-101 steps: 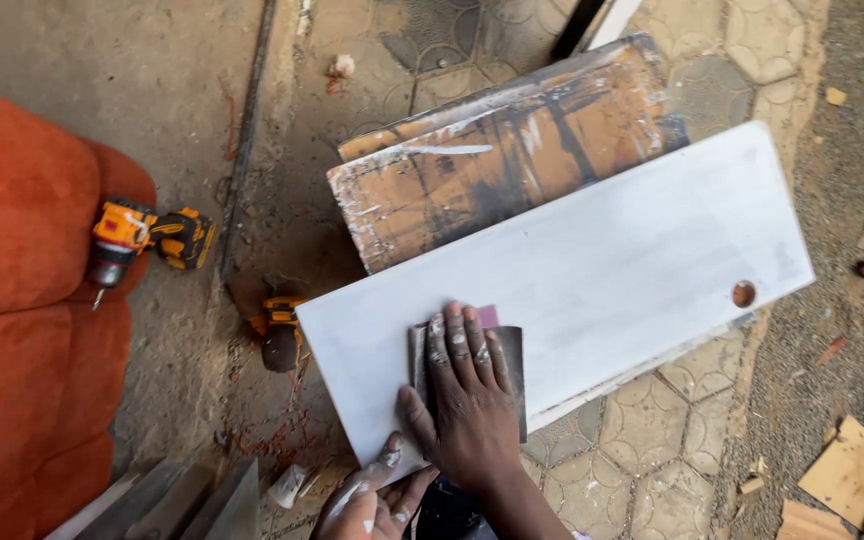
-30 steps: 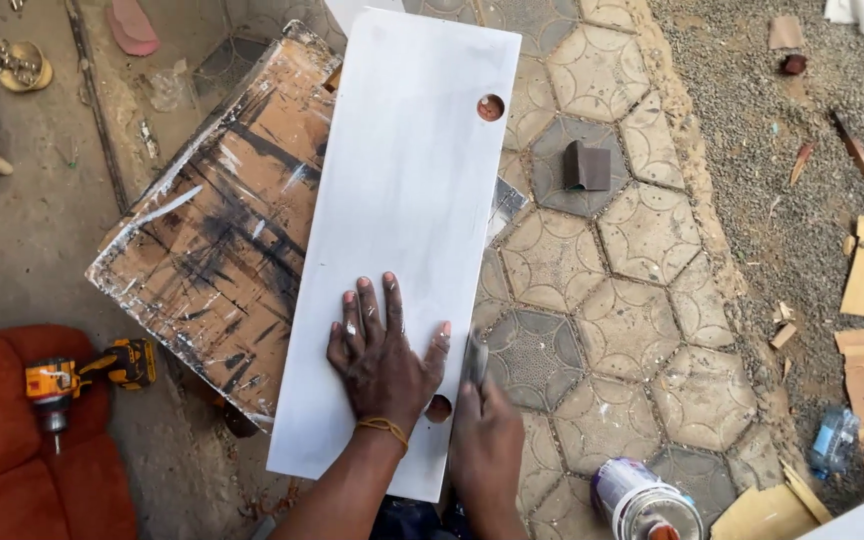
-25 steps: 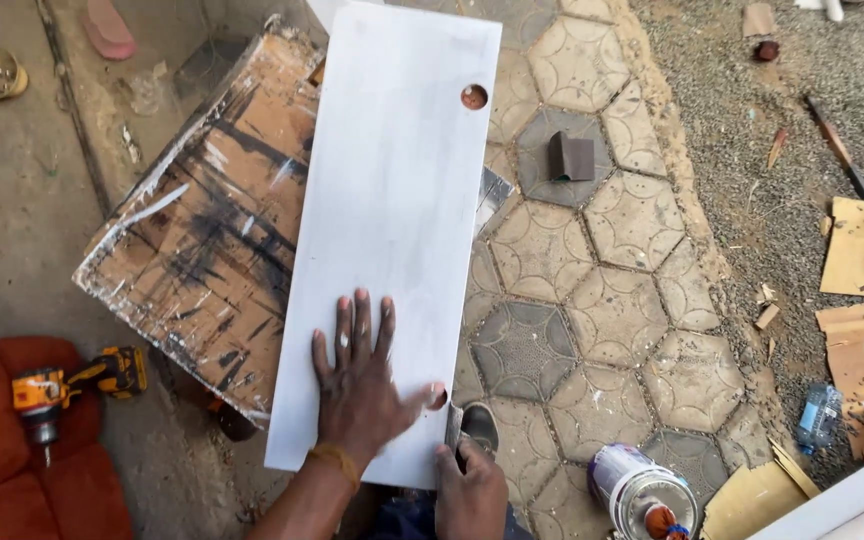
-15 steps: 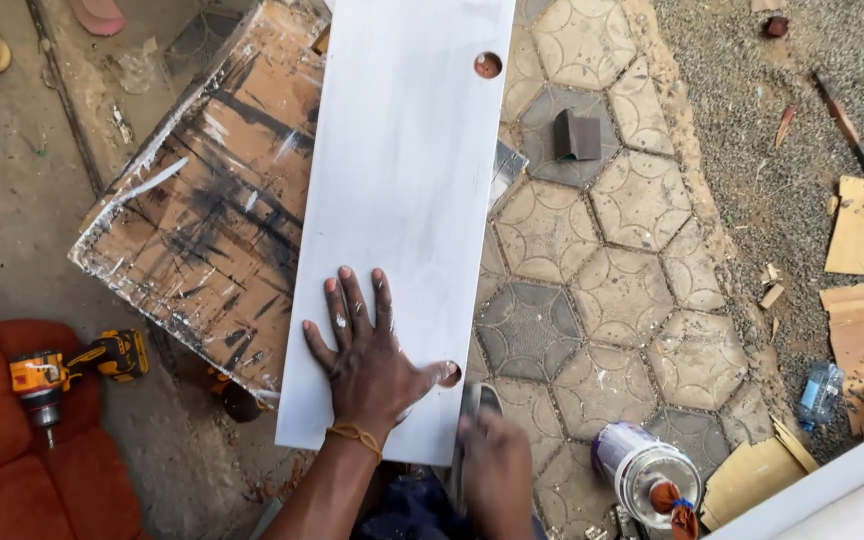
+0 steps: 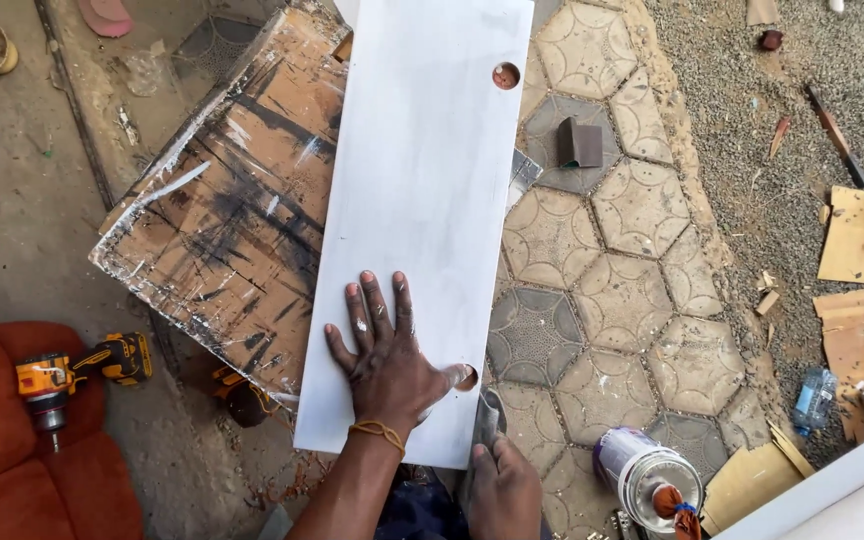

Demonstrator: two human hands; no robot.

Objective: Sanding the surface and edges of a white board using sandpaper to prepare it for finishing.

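Head view looks straight down on a long white board laid lengthwise away from the person, its far end running out of the top of the frame. The board's left part rests on a paint-streaked wooden bench; its right long edge overhangs open hexagonal paving, with free room along that side. 2 round holes pierce the board, 1 near the far right edge and 1 near the near right corner.

The left hand lies flat on the near end of the board, fingers spread, pressing down and grasping nothing, the thumb reaching to the near hole. The right hand is just off the board's near right corner, closed around a piece of grey sandpaper held against the right edge.

A dark sanding block sits on the paving well beyond the right edge. A paint can stands near the right hand. A yellow drill lies on an orange cushion left of the bench. Gravel and wood offcuts fill the right side.
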